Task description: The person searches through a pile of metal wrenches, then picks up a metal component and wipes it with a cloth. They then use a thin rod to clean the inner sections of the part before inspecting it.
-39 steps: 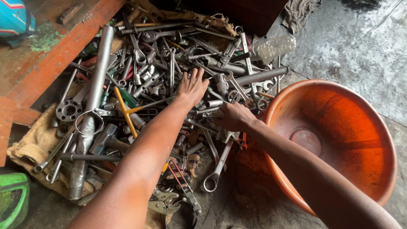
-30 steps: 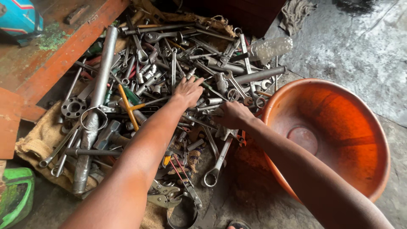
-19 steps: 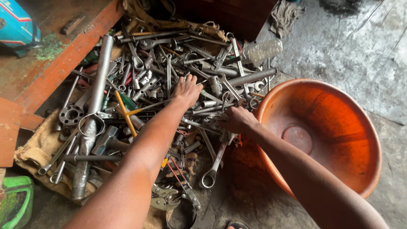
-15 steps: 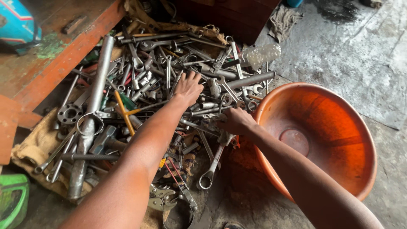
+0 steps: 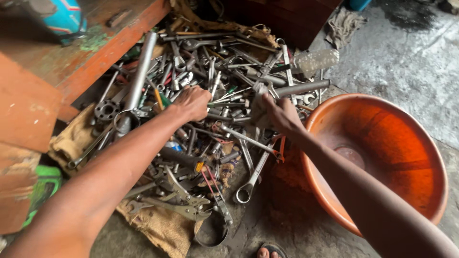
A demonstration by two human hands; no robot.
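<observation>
A big heap of wrenches, spanners and sockets [image 5: 224, 67] lies on burlap sacking [image 5: 160, 227] on the floor. My left hand [image 5: 192, 102] rests on the middle of the heap, fingers curled down around thin metal tools. My right hand [image 5: 279, 113] is at the heap's right edge, closed on a grey metal tool [image 5: 260, 93] that sticks up past the fingers. An orange plastic basin [image 5: 432, 162] stands just right of my right arm. Nothing loose shows inside it.
A long steel pipe [image 5: 139, 76] lies along the heap's left side beside an orange wooden bench [image 5: 95, 52]. A clear plastic bottle [image 5: 316, 59] and a rag [image 5: 345, 26] lie behind. Locking pliers [image 5: 178, 191] and a ring spanner [image 5: 252, 177] lie nearest me. A green object [image 5: 43, 186] sits far left.
My left hand was spread flat on the heap; now its fingers are curled shut. My right hand has lifted slightly with a grey tool in it. The view has moved closer.
</observation>
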